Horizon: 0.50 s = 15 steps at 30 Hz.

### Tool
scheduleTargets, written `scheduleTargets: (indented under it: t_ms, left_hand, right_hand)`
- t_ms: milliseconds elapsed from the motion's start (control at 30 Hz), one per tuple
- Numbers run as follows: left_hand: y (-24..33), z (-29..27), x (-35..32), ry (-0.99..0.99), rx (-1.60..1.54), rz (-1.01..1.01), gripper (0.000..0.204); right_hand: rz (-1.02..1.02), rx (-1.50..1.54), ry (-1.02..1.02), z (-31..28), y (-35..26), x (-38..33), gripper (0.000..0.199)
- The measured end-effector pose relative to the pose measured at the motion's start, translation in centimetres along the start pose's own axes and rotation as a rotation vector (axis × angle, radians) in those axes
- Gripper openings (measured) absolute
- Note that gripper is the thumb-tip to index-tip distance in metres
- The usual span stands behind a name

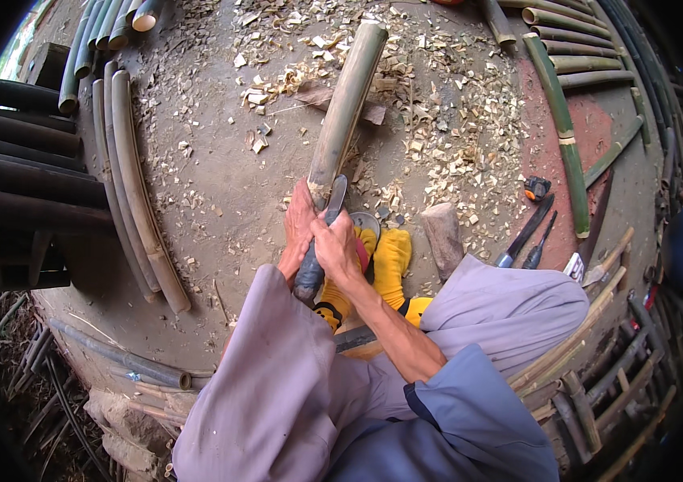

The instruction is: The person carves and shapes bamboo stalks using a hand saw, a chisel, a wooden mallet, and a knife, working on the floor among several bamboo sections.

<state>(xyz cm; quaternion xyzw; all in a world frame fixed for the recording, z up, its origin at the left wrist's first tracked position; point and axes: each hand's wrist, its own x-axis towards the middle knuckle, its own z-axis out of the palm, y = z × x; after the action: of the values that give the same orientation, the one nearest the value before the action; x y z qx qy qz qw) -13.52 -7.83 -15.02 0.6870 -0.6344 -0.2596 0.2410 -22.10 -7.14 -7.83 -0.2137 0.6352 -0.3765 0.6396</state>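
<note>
A thick bamboo pole (349,96) slants away from me, its far part over a low wood block (372,112). My left hand (300,226) is closed around the pole's near end. In my right hand (337,247) is a knife with a short grey blade (337,198) and a thick dark handle (308,277), gripped with the fingers wrapped round. The blade lies beside the pole's near end; whether its edge touches the bamboo I cannot tell. Both hands are close together above my feet in yellow socks (392,261).
Pale wood chips (470,161) litter the ground. At right lie a green bamboo pole (568,153), a tape measure (536,188), a long dark blade (528,229) and a slim black-handled tool (536,251). A wood stump (442,233) stands by my foot. Bamboo lengths (145,185) and dark pieces (40,169) are at left.
</note>
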Motion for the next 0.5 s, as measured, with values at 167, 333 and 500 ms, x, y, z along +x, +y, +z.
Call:
scheduleTargets:
  t_ms: [167, 333, 500]
  left_hand:
    - [2.6, -0.7, 1.6, -0.235, -0.042, -0.214, 0.058]
    - [2.0, -0.6, 1.7, -0.189, -0.027, -0.213, 0.063]
    - [4.8, -1.8, 1.2, -0.188, 0.03, -0.187, 0.061]
  right_hand:
    - [0.147, 0.067, -0.085, -2.1, -6.6, 2.5, 0.004]
    - [0.078, 0.008, -0.003, -1.1, -6.6, 0.5, 0.007]
    - [-0.112, 0.092, -0.02, -2.5, -12.0, 8.2, 0.011]
